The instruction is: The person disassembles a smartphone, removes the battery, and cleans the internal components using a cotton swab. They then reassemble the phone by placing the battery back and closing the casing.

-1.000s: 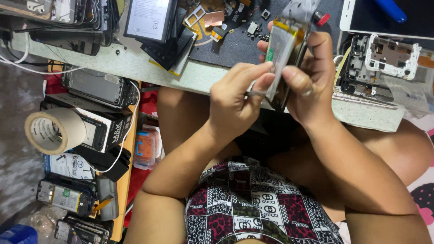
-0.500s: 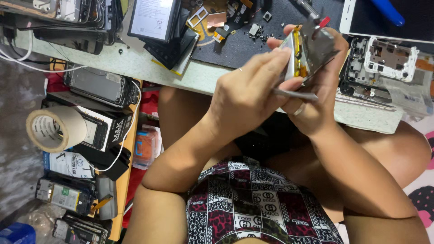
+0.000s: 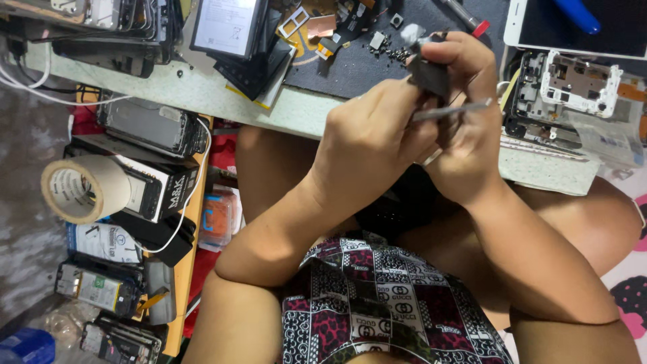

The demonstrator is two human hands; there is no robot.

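- Head view, my hands: my left hand (image 3: 374,138) is clenched round a thin metal prying tool (image 3: 453,112), its tip pointing right — my right hand (image 3: 465,101) grasps a small dark phone part (image 3: 428,73), pinched between thumb and fingers above the edge of the tabletop (image 3: 202,91).
- Head view, the change: a second ago I held a long, flat yellow-edged piece upright; half a second ago it was tilting; now only the dark part shows in my right hand (I cannot tell whether it is the same piece turned edge-on). I judge the tool is now working at its seam.
- Head view, around them: a stripped phone frame (image 3: 573,84) lies just right of my hands, a dark work mat (image 3: 350,64) sits behind them, and a roll of tape (image 3: 84,189) stands well apart at the left.
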